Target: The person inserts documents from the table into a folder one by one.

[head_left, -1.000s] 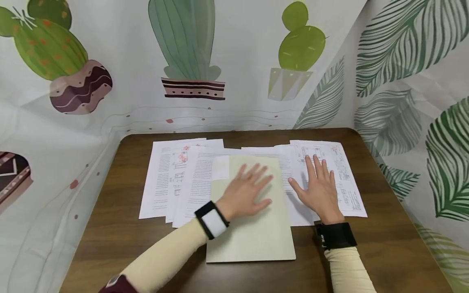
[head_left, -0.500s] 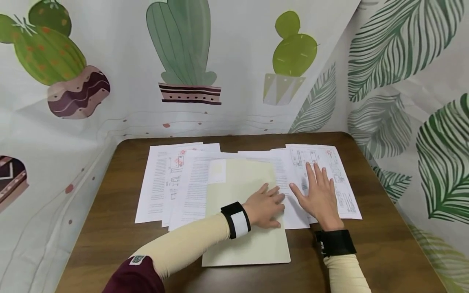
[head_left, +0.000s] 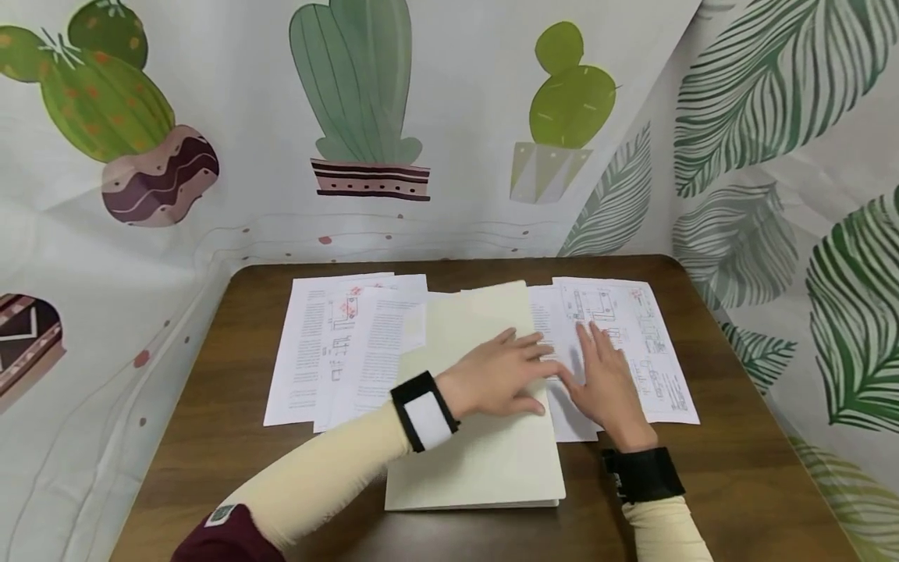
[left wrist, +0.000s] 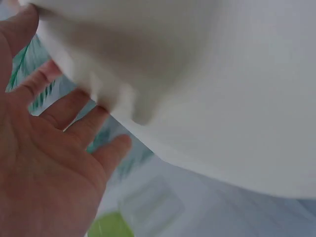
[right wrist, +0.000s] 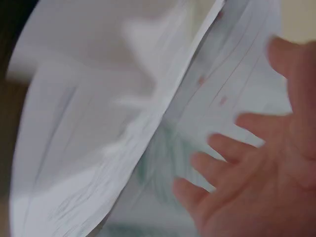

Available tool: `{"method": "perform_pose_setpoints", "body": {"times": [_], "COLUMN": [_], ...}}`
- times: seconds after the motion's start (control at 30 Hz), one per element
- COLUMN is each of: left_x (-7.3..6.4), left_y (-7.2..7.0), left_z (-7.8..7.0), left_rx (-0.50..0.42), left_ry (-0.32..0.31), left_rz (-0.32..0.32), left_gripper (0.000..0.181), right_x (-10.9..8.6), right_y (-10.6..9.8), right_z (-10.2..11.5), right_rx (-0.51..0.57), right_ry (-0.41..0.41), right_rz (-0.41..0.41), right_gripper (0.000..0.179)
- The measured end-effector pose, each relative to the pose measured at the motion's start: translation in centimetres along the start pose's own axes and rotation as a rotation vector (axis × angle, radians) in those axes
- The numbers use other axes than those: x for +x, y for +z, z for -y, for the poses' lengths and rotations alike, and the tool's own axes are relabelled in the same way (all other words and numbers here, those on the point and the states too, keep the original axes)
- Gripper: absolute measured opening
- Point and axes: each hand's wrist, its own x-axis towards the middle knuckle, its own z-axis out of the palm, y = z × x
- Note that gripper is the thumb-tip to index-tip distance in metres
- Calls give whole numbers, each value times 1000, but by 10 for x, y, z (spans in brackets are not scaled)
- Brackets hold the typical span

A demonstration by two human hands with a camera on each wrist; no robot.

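A pale cream folder (head_left: pixel 456 468) lies on loose papers on the table, its top cover raised a little along the right side. My left hand (head_left: pixel 495 375) reaches across the cover, its fingers loosely extended at the right edge. In the left wrist view, fingertips of the left hand (left wrist: pixel 54 138) meet the cover's edge (left wrist: pixel 163 157); the thumb also reaches it. Whether any tip goes underneath is unclear. Beside the folder, my right hand (head_left: pixel 609 382) is spread near the drawing sheet (head_left: pixel 649 336). The right wrist view has that right hand (right wrist: pixel 247 163) apart from the blurred sheets (right wrist: pixel 89 148).
Overlapping printed sheets (head_left: pixel 298 367) show to the folder's left. The brown wooden table (head_left: pixel 204 437) carries everything. Behind stands a hanging cloth (head_left: pixel 463 140) printed with cacti and leaves.
My left hand moved right across the folder to its edge, and the cover there has lifted slightly. My right hand, still beside the folder, has its fingers closer together.
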Motion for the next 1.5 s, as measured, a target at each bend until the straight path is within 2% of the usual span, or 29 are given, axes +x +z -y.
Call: {"method": "perform_pose_setpoints", "body": {"times": [0.1,0.17,0.3,0.4,0.53,0.6,0.7,0.8,0.87,0.93,1.0,1.07,1.17,1.27,1.33,1.4,1.5], "left_x": [-18,-31,-54,-76,-113,-135,-168,-204,-229,-255,-279,-300,-318,-325,-324,-321,-307], "left_y": [-22,-34,-45,-47,-51,-53,-52,-51,-51,-51,-47,-41,-26,-8,4,16,29], "left_z": [14,23,39,45,47,45,44,46,50,54,60,66,77,85,88,88,82], "left_rx": [-127,-198,-307,-352,-406,-424,-440,-439,-435,-416,-371,-333,-314,-352,-351,-338,-299], "left_ry": [-3,-12,-39,-66,-112,-144,-163,-191,-239,-341,-452,-565,-675,-764,-810,-830,-824], "left_rz": [-115,-193,-345,-445,-560,-612,-725,-839,-869,-833,-747,-620,-406,-194,-93,-26,13], "left_gripper": [53,48,42,42,48,51,56,46,31,19,23,27,32,48,59,64,66], "right_x": [-4,-7,-13,-16,-19,-20,-21,-23,-25,-26,-28,-29,-30,-31,-31,-31,-32], "right_y": [4,9,24,32,35,35,36,38,39,39,38,37,36,35,35,36,39], "right_z": [22,36,52,57,62,62,62,61,60,60,61,61,62,62,62,62,62], "right_rx": [14,64,146,80,-49,-66,-69,-67,-69,-64,-62,-59,-65,-64,-56,-43,-32], "right_ry": [-138,-228,-330,-320,-245,-216,-200,-194,-190,-182,-173,-160,-145,-130,-125,-123,-120], "right_rz": [84,139,219,271,324,333,336,338,330,317,307,302,301,298,296,297,302], "right_gripper": [80,76,66,69,83,85,88,89,89,89,88,88,87,87,87,88,89]}}
